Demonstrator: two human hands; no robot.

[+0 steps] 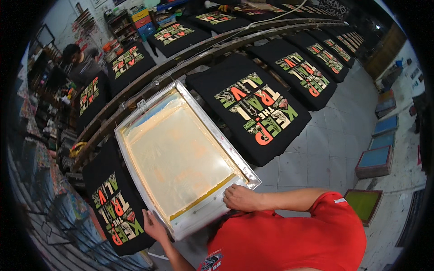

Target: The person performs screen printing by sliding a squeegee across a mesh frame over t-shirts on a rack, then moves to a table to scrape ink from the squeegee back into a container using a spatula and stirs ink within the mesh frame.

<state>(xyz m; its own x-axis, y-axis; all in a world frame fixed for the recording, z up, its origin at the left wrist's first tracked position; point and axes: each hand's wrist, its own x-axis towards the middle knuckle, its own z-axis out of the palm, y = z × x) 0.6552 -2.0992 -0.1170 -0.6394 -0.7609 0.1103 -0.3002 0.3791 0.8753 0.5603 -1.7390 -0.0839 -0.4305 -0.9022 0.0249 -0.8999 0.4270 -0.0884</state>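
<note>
A screen printing frame (pixel 178 156) with pale metal sides lies tilted across the printing bench in front of me. Cream and pale orange ink smears its mesh, and a mustard-coloured strip runs along its near end. My left hand (pixel 155 227) grips the frame's near left corner, fingers along the outer side. My right hand (pixel 242 198) is closed at the near edge toward the right corner, its fingertips curled out of sight. Black printed T-shirts flank the frame: one T-shirt (pixel 97 174) at left, partly under its edge, and another T-shirt (pixel 212 86) at right.
Long rails (pixel 181 67) run to the far right between rows of black T-shirts. Framed screens (pixel 375 158) lean along the right wall, a green one (pixel 363 204) nearest. A person (pixel 83 63) is at the far left, near shelves and colourful drawers (pixel 142 21). Grey tiles (pixel 318 144) cover the floor.
</note>
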